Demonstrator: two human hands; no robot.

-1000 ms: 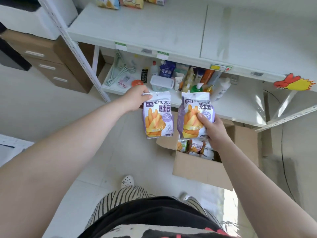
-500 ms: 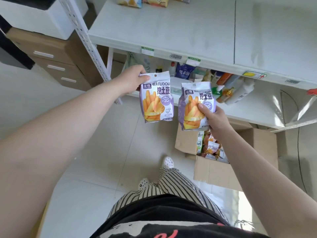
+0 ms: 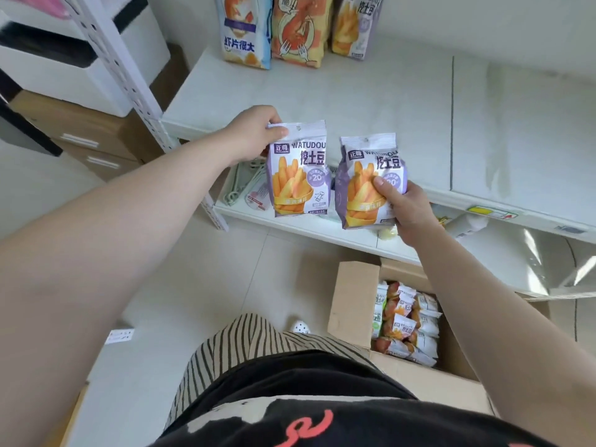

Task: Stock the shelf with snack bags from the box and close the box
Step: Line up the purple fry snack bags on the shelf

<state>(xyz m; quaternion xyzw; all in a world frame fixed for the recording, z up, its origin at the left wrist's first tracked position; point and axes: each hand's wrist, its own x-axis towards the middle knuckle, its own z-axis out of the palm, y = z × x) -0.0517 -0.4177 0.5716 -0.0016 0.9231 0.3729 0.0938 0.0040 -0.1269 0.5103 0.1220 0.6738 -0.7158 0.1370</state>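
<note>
My left hand pinches the top left corner of a purple-and-white snack bag printed with yellow fries. Just to its right, my right hand grips a second, matching snack bag round its lower right side. Both bags hang upright in front of the white shelf's front edge. An open cardboard box stands on the floor below my right arm, with several more snack bags inside. Three snack bags stand at the back of the shelf.
A white perforated shelf post rises on the left. The lower shelf carries hangers and other small goods. Brown drawers and a white bin stand at the far left. My striped trouser leg and a shoe are next to the box.
Both hands have risen with their bags from in front of the lower shelf up to the upper shelf's edge. The view has tilted up, showing the bags at the shelf's back.
</note>
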